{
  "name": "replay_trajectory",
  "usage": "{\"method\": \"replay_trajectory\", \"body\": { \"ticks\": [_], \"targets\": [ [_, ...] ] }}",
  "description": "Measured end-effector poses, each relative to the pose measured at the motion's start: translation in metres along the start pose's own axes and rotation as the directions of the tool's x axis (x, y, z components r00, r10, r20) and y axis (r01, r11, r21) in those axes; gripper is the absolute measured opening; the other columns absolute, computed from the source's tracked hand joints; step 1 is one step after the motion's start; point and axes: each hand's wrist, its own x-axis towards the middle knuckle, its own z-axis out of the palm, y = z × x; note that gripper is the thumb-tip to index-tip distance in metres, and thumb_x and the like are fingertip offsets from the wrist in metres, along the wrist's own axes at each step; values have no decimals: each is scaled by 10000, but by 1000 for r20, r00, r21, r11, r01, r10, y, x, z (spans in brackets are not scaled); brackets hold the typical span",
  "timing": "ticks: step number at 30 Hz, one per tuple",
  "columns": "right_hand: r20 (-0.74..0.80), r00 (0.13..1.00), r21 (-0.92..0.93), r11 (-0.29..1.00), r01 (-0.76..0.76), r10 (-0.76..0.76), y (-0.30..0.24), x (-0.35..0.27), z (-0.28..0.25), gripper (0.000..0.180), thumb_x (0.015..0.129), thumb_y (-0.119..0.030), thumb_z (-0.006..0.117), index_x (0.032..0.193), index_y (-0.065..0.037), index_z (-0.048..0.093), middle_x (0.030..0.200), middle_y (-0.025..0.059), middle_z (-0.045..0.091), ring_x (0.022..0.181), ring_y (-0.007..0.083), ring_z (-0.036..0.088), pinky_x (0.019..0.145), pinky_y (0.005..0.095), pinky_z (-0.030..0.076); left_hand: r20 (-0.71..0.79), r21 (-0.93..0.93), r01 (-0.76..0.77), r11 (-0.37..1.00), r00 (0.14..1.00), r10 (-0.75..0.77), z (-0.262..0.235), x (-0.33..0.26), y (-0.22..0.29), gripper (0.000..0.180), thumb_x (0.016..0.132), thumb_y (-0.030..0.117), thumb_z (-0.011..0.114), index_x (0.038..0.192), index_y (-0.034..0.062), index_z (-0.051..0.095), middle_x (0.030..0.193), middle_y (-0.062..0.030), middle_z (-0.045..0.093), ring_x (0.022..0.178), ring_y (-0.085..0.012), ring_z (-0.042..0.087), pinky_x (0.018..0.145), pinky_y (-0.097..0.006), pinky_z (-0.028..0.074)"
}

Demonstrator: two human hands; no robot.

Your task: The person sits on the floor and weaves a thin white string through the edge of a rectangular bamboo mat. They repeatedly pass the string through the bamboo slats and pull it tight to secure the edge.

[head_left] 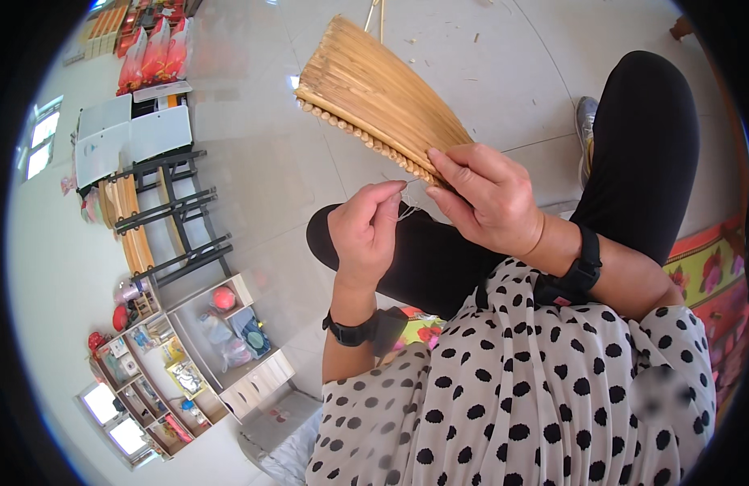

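A fan-shaped mat of bound bamboo or reed strips [374, 89] juts up from my lap toward the floor ahead. My right hand [489, 197] grips its near corner, thumb and fingers closed on the bound edge. My left hand [368, 231] sits just to the left of it, fingertips pinched on a thin pale thread [407, 209] that runs to the mat's edge. Both wrists wear black bands. My legs in black trousers [642, 154] lie under the hands, and a white dotted top fills the lower view.
A pale tiled floor [261, 162] spreads ahead with loose strips near the top. At the left stand dark metal-framed wooden benches [160, 215], white boards, red bags and a shelf unit with small items [212, 340]. A flowered cloth [706, 267] lies at the right.
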Motion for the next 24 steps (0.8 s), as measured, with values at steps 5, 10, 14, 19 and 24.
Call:
{"method": "replay_trajectory", "body": {
  "ticks": [5, 10, 14, 19, 24],
  "targets": [
    [10, 1000, 7, 1000, -13, 13, -1, -1, 0, 398, 741, -35, 825, 1107, 63, 703, 904, 110, 630, 702, 269, 638, 606, 356, 538, -16, 2, -27, 1000, 1000, 27, 3, 2, 2, 103, 936, 0, 652, 1019, 9, 712, 768, -107, 700, 607, -168, 639, 584, -265, 495],
    [15, 1000, 0, 1000, -13, 13, -2, -1, 0, 411, 727, -35, 829, 1107, 62, 705, 903, 103, 630, 709, 266, 642, 612, 358, 544, -18, 4, -15, 1000, 1000, 15, 5, 3, 8, 96, 939, 2, 653, 1018, 6, 707, 755, -103, 688, 597, -163, 625, 581, -264, 489],
    [18, 1000, -16, 1000, 4, -4, -3, -2, 0, 420, 730, -34, 828, 1117, 68, 701, 913, 108, 633, 716, 262, 640, 613, 355, 542, -37, -2, -20, 1000, 999, 20, 7, 3, 10, 80, 942, 12, 661, 1015, 4, 692, 740, -97, 677, 586, -158, 612, 581, -262, 482],
    [31, 999, -60, 998, 26, -24, -6, -6, 3, 442, 735, -34, 830, 1141, 78, 695, 941, 119, 635, 707, 259, 628, 606, 349, 538, -38, -28, 55, 998, 998, -57, 12, -2, 4, 46, 944, 15, 662, 988, 3, 668, 735, -93, 676, 586, -154, 614, 581, -262, 480],
    [70, 996, -109, 992, 69, -62, -10, -10, 7, 456, 749, -95, 815, 1156, 63, 683, 920, 68, 596, 733, 223, 624, 588, 320, 545, -64, -71, 101, 992, 992, -106, 13, -12, -1, 27, 936, -2, 661, 936, -5, 634, 720, -100, 664, 579, -164, 613, 578, -261, 480]
  ]
}}
